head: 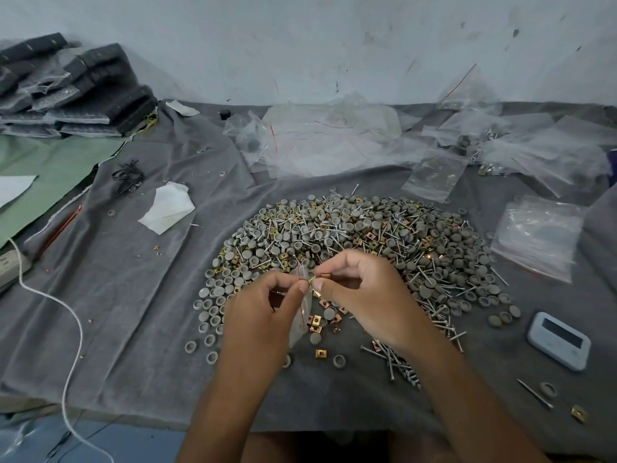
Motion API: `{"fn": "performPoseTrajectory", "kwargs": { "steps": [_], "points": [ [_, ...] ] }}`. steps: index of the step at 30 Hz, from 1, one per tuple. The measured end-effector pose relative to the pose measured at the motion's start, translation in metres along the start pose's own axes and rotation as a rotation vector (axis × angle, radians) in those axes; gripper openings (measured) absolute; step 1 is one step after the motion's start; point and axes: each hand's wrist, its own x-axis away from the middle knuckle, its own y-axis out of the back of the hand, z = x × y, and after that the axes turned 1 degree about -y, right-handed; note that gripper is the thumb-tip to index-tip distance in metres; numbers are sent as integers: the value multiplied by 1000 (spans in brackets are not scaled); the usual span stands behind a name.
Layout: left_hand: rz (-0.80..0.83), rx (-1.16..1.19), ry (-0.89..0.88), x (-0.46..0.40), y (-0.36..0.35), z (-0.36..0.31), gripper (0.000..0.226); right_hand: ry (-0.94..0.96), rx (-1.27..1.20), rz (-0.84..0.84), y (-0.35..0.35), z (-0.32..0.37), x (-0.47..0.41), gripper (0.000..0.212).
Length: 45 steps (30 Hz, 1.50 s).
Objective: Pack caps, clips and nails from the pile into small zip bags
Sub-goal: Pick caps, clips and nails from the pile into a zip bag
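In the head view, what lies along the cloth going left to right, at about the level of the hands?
White cord → left hand, which pinches a small zip bag → right hand, which pinches a clip → scattered nails → white device.

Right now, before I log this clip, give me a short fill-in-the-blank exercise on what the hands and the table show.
1. The left hand pinches a small clear ____ with a red line at its mouth.
2. The right hand pinches a brass-coloured ____ at the mouth of the zip bag.
3. The pile of caps, clips and nails lies on a ____ cloth.
4. A white device with a screen lies to the ____ of the pile.

Missing words: zip bag; clip; grey; right
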Motion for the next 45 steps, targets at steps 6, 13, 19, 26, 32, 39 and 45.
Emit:
{"fn": "performPoseTrajectory", "kwargs": {
  "steps": [6,13,19,26,32,39,45],
  "points": [
    [45,21,-31,-4,-1,1,14,-190,-392,69,-4,-13,-6,14],
    [231,-36,-17,-24,-13,2,29,-212,-347,-79,16,-23,-20,8],
    [412,-186,-88,-42,-12,-3,28,217,245,-14,28,0,-9,10],
    [422,-319,-147,-42,-5,-7,39,351,542,59,26,8,-10,14],
    [372,-280,-137,-37,-3,-8,38,322,464,48,25,9,-9,13],
    [312,-204,-117,-32,-3,-8,27,277,425,40,26,9,-6,12],
    [276,-276,-163,-33,-2,-11,31,264,451,90,34,16,-8,13]
  ]
}}
